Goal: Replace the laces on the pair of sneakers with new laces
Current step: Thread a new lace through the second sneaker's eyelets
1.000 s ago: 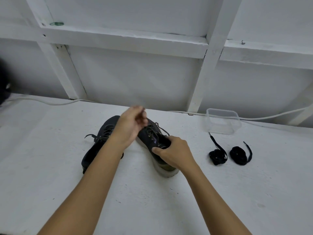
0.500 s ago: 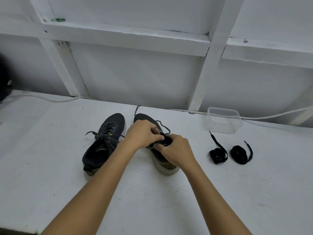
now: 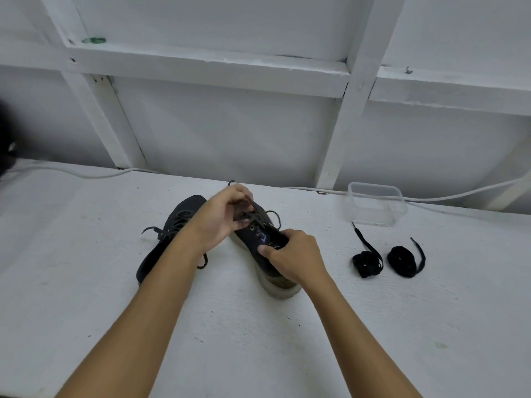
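White paint covers the rough surface [image 3: 86, 282] and the wall with its wooden beams behind it. Two dark sneakers sit side by side in the middle. The left sneaker [image 3: 172, 225] lies flat, its thin dark lace loose and trailing. The right sneaker [image 3: 264, 245] has a pale, thick sole at the near end. The left hand [image 3: 221, 216] is over the front part of this shoe, fingers curled, pinching its old lace [image 3: 244, 214] and lifting it. The right hand [image 3: 293, 257] grips the back of the same shoe, thumb pressed on its side. Well off to the right lie two new laces [image 3: 388, 259], black and flat, each rolled into a small round bundle with one end sticking out. Just behind them sits a clear plastic box [image 3: 376, 205], square with round corners, with nothing seen inside. A white cable [image 3: 459, 196] runs along the wall.
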